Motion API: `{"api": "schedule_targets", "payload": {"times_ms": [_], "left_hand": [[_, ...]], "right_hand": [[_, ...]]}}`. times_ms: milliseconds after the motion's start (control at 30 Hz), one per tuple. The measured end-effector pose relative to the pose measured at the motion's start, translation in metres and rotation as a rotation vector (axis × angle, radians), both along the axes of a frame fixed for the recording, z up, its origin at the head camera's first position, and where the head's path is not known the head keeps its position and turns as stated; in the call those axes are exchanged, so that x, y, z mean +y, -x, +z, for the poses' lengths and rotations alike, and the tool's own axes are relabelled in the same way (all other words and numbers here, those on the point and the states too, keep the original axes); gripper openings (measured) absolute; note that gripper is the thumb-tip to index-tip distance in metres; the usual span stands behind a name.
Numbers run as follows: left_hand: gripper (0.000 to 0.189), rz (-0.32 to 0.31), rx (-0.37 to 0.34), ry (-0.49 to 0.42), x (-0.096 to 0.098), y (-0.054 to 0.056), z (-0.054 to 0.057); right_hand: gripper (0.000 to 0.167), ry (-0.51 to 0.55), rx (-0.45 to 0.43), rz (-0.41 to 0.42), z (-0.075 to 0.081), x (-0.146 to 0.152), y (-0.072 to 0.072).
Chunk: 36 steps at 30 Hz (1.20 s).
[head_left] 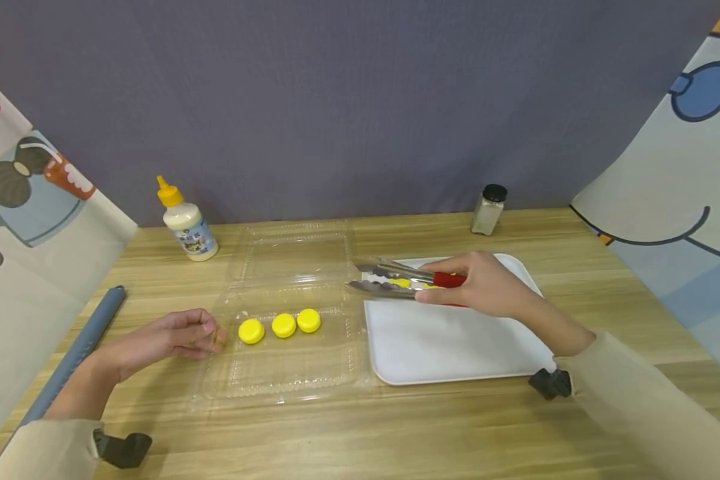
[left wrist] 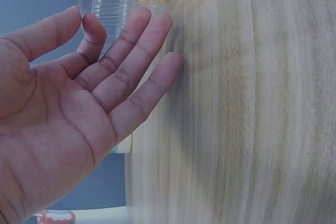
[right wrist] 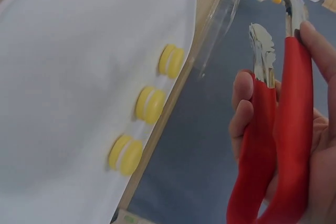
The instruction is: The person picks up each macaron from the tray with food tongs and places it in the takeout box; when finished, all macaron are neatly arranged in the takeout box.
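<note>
My right hand (head_left: pixel 486 287) holds metal tongs (right wrist: pixel 294 124) by their red handles, above the white tray (head_left: pixel 456 347). The tongs' tips stand apart with nothing between them and point left, toward a clear plastic clamshell box (head_left: pixel 294 380). Three yellow macarons (head_left: pixel 284 325) lie in a row inside the open box. In the right wrist view, three more macarons (right wrist: pixel 150 104) line the tray's edge. At the box's left edge is my left hand (head_left: pixel 180 337); its thumb and index finger pinch the clear rim, as the left wrist view shows, while the other fingers extend loosely.
A white glue bottle (head_left: pixel 191 232) with a yellow cap stands at the back left. Back right is a small jar (head_left: pixel 489 210) with a black lid. Along the left lies a grey-blue rod (head_left: pixel 81 347). A dark fabric wall (head_left: pixel 360 120) rises behind the wooden table (head_left: pixel 312 443).
</note>
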<state>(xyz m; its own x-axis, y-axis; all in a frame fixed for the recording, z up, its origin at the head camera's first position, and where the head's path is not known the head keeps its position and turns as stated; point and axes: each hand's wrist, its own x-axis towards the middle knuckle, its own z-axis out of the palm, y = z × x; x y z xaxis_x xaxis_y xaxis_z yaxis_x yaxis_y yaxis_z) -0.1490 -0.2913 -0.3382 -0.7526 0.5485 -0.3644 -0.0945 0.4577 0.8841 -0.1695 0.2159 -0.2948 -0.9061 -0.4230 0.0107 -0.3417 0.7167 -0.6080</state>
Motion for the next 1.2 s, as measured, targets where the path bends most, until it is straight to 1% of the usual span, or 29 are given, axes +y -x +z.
{"api": "schedule_targets", "payload": {"times_ms": [333, 533, 633, 867, 1067, 1200], "left_hand": [[0.027, -0.013, 0.000, -0.014, -0.002, 0.002, -0.002], [0.027, -0.016, 0.000, -0.019, -0.002, 0.002, -0.002], [0.027, -0.016, -0.007, -0.014, -0.002, 0.002, -0.002], [0.027, -0.016, -0.010, -0.016, -0.002, 0.002, -0.001], [0.025, -0.002, -0.026, -0.015, -0.002, 0.002, -0.001], [0.026, 0.005, -0.032, -0.011, -0.001, 0.002, -0.001]], "right_hand": [[0.053, 0.031, -0.002, -0.081, -0.005, 0.039, -0.003], [0.056, 0.009, 0.006, -0.152, -0.004, 0.066, -0.003], [0.056, -0.019, 0.023, -0.172, -0.004, 0.077, -0.002], [0.062, -0.088, -0.001, -0.227, -0.009, 0.099, 0.002], [0.066, -0.164, 0.034, -0.244, -0.016, 0.112, 0.009], [0.067, -0.185, 0.027, -0.262, -0.020, 0.119, 0.012]]}}
